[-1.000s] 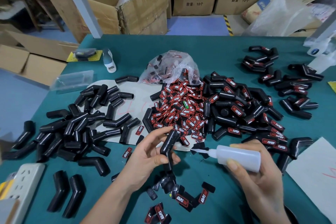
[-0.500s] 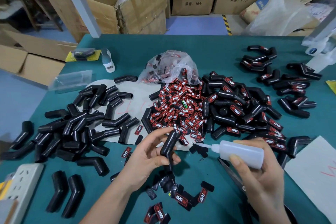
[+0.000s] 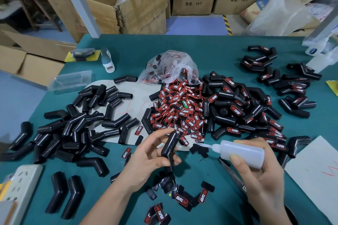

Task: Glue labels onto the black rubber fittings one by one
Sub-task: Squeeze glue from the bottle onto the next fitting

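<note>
My left hand [image 3: 148,157] grips a black bent rubber fitting [image 3: 170,144] upright above the teal table [image 3: 210,56]. My right hand [image 3: 261,179] holds a white squeeze glue bottle [image 3: 241,153] on its side, its thin nozzle pointing left toward the fitting with a small gap between them. A heap of red-and-black labels [image 3: 179,109] lies in the middle of the table. Unlabelled fittings [image 3: 76,126] are piled on the left, labelled fittings [image 3: 243,111] on the right.
A clear plastic bag [image 3: 170,67] of labels sits behind the heap. Loose labels [image 3: 182,199] lie near me, scissors [image 3: 232,173] under my right hand. A power strip [image 3: 20,184] is at the lower left, white paper [image 3: 314,175] at the right, cardboard boxes [image 3: 131,5] beyond the table.
The bottle's nozzle has drawn back slightly to the right, away from the fitting. My left hand keeps the fitting in nearly the same place.
</note>
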A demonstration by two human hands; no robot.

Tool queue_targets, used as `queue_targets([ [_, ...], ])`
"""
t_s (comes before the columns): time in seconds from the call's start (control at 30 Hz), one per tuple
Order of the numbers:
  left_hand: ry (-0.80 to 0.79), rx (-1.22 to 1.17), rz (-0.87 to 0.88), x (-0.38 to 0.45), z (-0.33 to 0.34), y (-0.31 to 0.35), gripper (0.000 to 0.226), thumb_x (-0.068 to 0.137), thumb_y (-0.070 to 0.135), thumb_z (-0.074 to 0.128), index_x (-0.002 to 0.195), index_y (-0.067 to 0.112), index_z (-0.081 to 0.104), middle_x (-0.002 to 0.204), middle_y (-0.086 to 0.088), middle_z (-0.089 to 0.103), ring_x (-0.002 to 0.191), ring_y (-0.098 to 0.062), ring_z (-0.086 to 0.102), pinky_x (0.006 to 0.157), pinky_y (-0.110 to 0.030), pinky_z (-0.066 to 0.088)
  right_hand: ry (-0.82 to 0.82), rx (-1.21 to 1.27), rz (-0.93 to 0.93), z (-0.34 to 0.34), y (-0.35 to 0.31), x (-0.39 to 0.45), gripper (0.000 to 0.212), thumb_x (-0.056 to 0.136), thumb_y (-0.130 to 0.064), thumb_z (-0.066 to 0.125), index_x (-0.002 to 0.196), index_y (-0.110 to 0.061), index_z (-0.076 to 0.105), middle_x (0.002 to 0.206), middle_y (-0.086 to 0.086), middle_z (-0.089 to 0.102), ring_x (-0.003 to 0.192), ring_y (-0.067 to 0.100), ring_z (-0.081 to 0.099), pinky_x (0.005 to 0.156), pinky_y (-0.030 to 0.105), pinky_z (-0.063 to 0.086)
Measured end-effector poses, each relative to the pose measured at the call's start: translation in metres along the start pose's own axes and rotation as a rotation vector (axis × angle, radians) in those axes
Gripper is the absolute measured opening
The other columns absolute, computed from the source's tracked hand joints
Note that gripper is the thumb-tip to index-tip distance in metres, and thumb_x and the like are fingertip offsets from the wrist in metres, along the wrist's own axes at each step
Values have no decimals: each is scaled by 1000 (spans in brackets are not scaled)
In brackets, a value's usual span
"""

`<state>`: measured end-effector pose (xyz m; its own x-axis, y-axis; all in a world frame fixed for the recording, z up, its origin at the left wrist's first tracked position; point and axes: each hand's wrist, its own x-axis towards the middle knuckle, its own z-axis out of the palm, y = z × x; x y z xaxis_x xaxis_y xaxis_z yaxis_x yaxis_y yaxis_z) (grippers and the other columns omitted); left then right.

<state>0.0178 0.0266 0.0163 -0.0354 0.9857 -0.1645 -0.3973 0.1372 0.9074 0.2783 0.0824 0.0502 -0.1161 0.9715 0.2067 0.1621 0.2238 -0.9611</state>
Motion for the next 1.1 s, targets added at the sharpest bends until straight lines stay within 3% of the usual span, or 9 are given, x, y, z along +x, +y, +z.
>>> queue_targets([
  [0.47, 10, -66, 4, 0, -1, 3, 81, 66, 46, 97, 138, 28, 66, 109, -6, 72, 89, -30, 76, 85, -38, 61, 5, 101, 47, -4, 2, 2, 23, 79, -44, 73, 101, -41, 70, 95, -12, 69, 78, 3, 67, 63, 13, 53],
  [0.67, 23, -107, 0, 0, -6, -2, 73, 77, 40, 93, 142, 24, 63, 114, -14, 72, 97, -32, 75, 90, -38, 61, 41, 243, 147, -9, 13, 9, 35, 81, -35, 84, 110, -32, 64, 112, 7, 74, 91, 25, 78, 79, 27, 62],
  [0.73, 37, -107, 4, 2, -9, -5, 71, 79, 39, 91, 143, 22, 63, 117, -17, 72, 98, -32, 75, 90, -38, 61, 14, 152, 138, -6, 14, 12, 38, 83, -28, 86, 111, -36, 62, 116, -1, 73, 102, 17, 76, 79, 22, 61],
  [0.93, 87, -101, 17, 7, -13, -13, 65, 82, 42, 90, 139, 21, 66, 124, -25, 71, 94, -34, 76, 86, -38, 62, -65, -278, 136, 5, 24, 14, 54, 86, -21, 83, 105, -66, 61, 115, -35, 67, 106, -9, 63, 88, 10, 47],
  [1.1, 132, -29, 46, 8, -12, -12, 42, 97, 27, 68, 139, 23, 67, 133, -19, 70, 102, -30, 75, 91, -32, 59, -95, -390, 236, 8, 29, 14, 33, 90, -33, 77, 103, -55, 55, 107, -39, 65, 101, -16, 61, 78, 15, 44],
])
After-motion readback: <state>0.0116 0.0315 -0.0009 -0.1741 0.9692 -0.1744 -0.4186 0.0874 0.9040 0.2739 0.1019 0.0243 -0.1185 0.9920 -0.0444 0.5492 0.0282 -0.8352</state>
